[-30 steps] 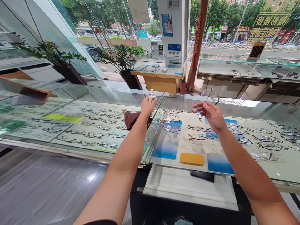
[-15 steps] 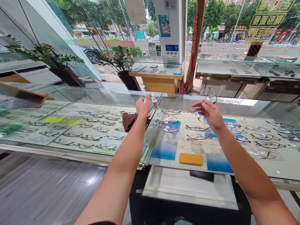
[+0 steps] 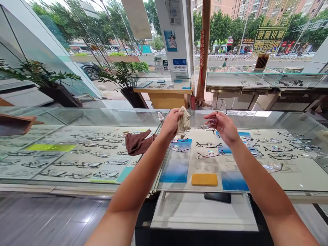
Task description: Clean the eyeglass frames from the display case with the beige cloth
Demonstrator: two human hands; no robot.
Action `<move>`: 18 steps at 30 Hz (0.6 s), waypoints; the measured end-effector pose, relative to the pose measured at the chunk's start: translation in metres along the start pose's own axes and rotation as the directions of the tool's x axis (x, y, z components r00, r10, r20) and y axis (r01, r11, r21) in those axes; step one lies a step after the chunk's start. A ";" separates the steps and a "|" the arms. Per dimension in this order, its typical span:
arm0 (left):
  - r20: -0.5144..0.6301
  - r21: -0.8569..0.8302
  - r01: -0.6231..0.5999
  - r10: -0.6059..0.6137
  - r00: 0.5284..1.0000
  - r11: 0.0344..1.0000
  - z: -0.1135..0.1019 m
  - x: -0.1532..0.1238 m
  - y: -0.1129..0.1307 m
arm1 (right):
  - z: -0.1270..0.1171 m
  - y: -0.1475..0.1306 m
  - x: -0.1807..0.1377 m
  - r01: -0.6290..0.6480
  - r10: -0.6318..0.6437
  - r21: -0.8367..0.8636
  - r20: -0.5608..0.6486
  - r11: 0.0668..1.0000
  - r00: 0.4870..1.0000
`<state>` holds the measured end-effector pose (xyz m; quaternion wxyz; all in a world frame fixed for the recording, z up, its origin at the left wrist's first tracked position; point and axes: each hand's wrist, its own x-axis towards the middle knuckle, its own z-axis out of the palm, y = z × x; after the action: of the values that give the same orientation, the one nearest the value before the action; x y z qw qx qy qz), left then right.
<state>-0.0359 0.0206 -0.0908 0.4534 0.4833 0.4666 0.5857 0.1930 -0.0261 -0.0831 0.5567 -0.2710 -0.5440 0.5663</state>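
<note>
My left hand [image 3: 172,122] is closed on a crumpled beige cloth [image 3: 183,122], held up over the glass counter [image 3: 176,187]. To its right, my right hand [image 3: 227,128] pinches a pair of thin-framed eyeglasses [image 3: 219,104] between thumb and fingers. One clear lens rises above the fingers, the other shows below them. A gap separates the cloth from the eyeglasses. Left of my left hand, a dark brown cloth [image 3: 138,142] lies loosely on the counter. A small white spray bottle [image 3: 160,117] stands just behind it.
Rows of eyeglasses [image 3: 88,164] sit under the glass. An orange-yellow glasses case [image 3: 204,179] lies near the front edge. Below it, an open white drawer [image 3: 184,218] sticks out, with a black flat object [image 3: 217,197] at its back.
My left hand has moved right from beside the spray bottle, and a beige cloth now shows in it. The brown cloth lies more spread out. My right hand still holds the eyeglasses.
</note>
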 end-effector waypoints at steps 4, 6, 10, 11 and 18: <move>0.255 -0.174 0.099 -0.052 0.966 0.980 0.023 -0.026 -0.002 | 0.000 0.000 0.000 0.008 -0.008 -0.036 -0.017 0.999 1.000; 0.299 -0.213 0.164 -0.096 0.950 0.963 0.027 -0.033 -0.004 | 0.000 0.000 0.000 0.015 -0.017 -0.048 -0.027 0.999 1.000; 0.288 -0.230 0.240 -0.169 0.943 0.943 0.029 -0.039 -0.009 | 0.001 0.001 -0.001 0.031 -0.033 -0.056 -0.033 0.998 0.999; 0.292 -0.229 0.253 -0.181 0.939 0.940 0.029 -0.039 -0.010 | 0.001 0.001 -0.001 0.034 -0.036 -0.063 -0.032 0.997 0.999; 0.395 -0.200 0.338 -0.240 0.887 0.919 0.030 -0.042 -0.008 | 0.001 0.003 -0.002 0.034 -0.038 -0.126 -0.030 0.991 0.999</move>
<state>-0.0007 -0.0165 -0.1013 0.6746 0.4426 0.3602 0.4682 0.1913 -0.0274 -0.0865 0.5572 -0.3047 -0.5744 0.5165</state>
